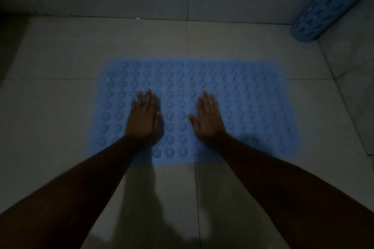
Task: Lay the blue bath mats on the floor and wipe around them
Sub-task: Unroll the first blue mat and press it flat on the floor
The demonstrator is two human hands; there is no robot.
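Left hand (144, 119) and right hand (208, 121), fingers (146, 100) straight and together, are pressing the flat mat (253, 107); the rolled mat (327, 6) is lying ahead-right, nearer the right fingers.

Flat blue bath mat (242, 107), rolled mat (327, 6) beyond

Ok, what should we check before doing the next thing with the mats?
1. First mat lies flat on the floor: ok.
2. Left hand and right hand press flat on it: ok.
3. It is stuck down firmly: cannot tell.
4. Second mat laid out: not ok, it stands rolled in the far right corner.
5. Wiping cloth ready: cannot tell, none in view.
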